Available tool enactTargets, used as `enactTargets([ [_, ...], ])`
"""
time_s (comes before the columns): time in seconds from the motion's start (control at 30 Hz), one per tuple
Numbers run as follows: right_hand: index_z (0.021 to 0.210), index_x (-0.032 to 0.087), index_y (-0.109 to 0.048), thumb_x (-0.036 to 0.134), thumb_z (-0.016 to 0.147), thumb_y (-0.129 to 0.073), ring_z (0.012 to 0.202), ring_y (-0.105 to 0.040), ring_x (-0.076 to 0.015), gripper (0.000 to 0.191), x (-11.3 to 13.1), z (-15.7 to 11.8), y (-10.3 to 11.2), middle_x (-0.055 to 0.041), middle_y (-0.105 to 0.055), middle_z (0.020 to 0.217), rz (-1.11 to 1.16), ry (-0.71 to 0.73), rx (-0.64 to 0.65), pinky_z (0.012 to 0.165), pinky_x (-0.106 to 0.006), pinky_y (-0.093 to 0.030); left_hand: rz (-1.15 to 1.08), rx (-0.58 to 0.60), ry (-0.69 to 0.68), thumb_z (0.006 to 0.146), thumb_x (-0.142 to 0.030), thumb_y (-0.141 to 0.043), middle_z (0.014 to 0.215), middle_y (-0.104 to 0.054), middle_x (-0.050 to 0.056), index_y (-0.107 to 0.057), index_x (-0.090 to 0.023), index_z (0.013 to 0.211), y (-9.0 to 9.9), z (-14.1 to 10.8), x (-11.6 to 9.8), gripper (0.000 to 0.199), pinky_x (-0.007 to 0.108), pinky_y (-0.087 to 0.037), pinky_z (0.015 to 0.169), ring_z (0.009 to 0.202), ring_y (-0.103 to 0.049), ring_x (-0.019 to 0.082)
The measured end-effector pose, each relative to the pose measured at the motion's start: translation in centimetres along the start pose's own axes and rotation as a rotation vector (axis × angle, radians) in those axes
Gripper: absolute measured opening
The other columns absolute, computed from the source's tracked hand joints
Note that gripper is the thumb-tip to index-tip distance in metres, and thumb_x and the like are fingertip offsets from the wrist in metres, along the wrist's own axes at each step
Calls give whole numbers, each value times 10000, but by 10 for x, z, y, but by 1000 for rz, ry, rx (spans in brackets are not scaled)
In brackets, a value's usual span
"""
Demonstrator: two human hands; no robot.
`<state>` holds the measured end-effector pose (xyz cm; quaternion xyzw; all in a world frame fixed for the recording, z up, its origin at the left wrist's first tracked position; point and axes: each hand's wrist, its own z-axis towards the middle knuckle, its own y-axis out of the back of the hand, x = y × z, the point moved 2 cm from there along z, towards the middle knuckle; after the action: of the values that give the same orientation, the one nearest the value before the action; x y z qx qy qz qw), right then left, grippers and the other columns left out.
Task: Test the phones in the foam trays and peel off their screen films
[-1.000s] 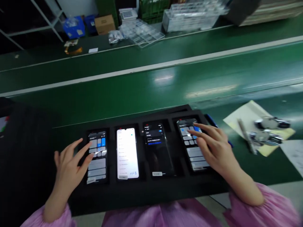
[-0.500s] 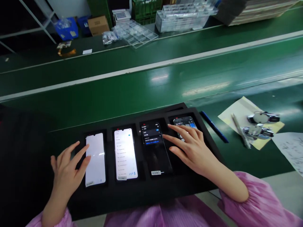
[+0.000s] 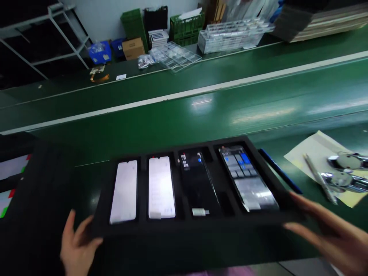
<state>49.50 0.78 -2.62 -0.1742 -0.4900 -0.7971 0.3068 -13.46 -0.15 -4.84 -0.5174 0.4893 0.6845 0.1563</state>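
A black foam tray (image 3: pixel 178 226) holds four phones in separate slots. The two on the left, a first phone (image 3: pixel 125 191) and a second phone (image 3: pixel 161 188), show white screens. The third phone (image 3: pixel 199 188) has a mostly dark screen, and the fourth phone (image 3: pixel 248 180) shows grey and blue tiles. My left hand (image 3: pixel 79 243) grips the tray's lower left corner. At the lower right corner, my right hand (image 3: pixel 327 226) has thumb and fingers around the tray's edge. Both hands are slightly blurred.
Right of the tray lie a blue pen (image 3: pixel 280 170), paper (image 3: pixel 319 153), a light pen (image 3: pixel 320 179) and metal parts (image 3: pixel 345 180). Another black tray (image 3: pixel 17 149) with screens is at the left. Clear plastic trays (image 3: pixel 232 38) and boxes stand across the green table (image 3: pixel 161 122).
Both hands have left the phone screens and moved to the tray's lower corners, taking hold of it. The tray appears shifted and tilted, and the view has moved.
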Motion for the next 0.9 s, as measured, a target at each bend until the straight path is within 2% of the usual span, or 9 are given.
enactTargets([
  [0.07,1436,386,-699,553,934,-779,664,-705,-255,535,-5,52,-16,-20,-767,851,-72,-207,-40,498,-375,-492,-44,-16,-38,689,-452,-891,1349,-733,155,-523,-233,1567,-35,52,-34,976,694,-465,1217,1314,-688,431],
  [0.13,1286,296,-788,574,844,-856,682,-731,-268,526,-15,115,-40,-40,-771,812,18,-345,4,536,-361,-516,-88,42,-107,702,-475,-862,1402,-713,181,-670,-166,1381,-75,110,-70,770,585,-487,1235,1324,-690,388],
  [0.23,1127,237,-817,615,824,-835,854,-778,-316,486,-31,196,-75,-82,-791,878,105,-330,2,752,-414,-619,-104,96,-172,781,-449,-817,1428,-698,206,-675,-119,1331,-122,174,-113,657,502,-495,1235,1336,-689,335],
  [0.3,1192,223,-789,643,894,-730,1005,-781,-313,519,-39,220,-89,-107,-803,1019,176,-306,9,899,-441,-633,-84,129,-190,858,-453,-772,1455,-676,223,-635,-114,1389,-136,188,-127,645,506,-494,1230,1368,-668,326],
  [0.4,1212,260,-771,733,887,-652,1130,-759,-321,586,-42,203,-90,-108,-787,1198,254,-279,25,987,-482,-640,-11,187,-178,934,-529,-708,1576,-579,215,-583,-172,1478,-128,163,-118,662,556,-444,1259,1456,-594,344],
  [0.57,1220,294,-771,683,983,-570,1259,-709,-333,498,-24,125,-78,-111,-723,1380,221,-288,32,1031,-493,-626,165,359,-103,943,-723,-609,1726,-422,123,-517,-314,1571,-80,92,-77,755,650,-286,1322,1613,-376,385],
  [0.67,1278,283,-750,600,1068,-478,1349,-648,-317,467,-7,110,-88,-131,-635,1500,122,-247,47,1108,-509,-569,355,350,-181,973,-778,-454,1753,-355,153,-437,-257,1631,-72,86,-90,840,653,-251,1338,1648,-295,387],
  [0.77,1232,291,-785,546,1076,-504,1430,-551,-347,410,6,125,-107,-130,-551,1586,-13,-122,133,1174,-584,-485,652,300,-390,965,-730,-532,1712,-415,165,-675,-283,1428,-98,82,-135,659,852,-127,1259,1647,-197,509],
  [0.9,1167,259,-808,481,1080,-543,1478,-433,-450,356,15,157,-123,-154,-471,1659,-177,22,236,1085,-715,-467,710,566,-938,1058,-476,-505,1487,-663,91,-807,-323,1153,-174,48,-197,352,858,-106,1259,1560,-412,425],
])
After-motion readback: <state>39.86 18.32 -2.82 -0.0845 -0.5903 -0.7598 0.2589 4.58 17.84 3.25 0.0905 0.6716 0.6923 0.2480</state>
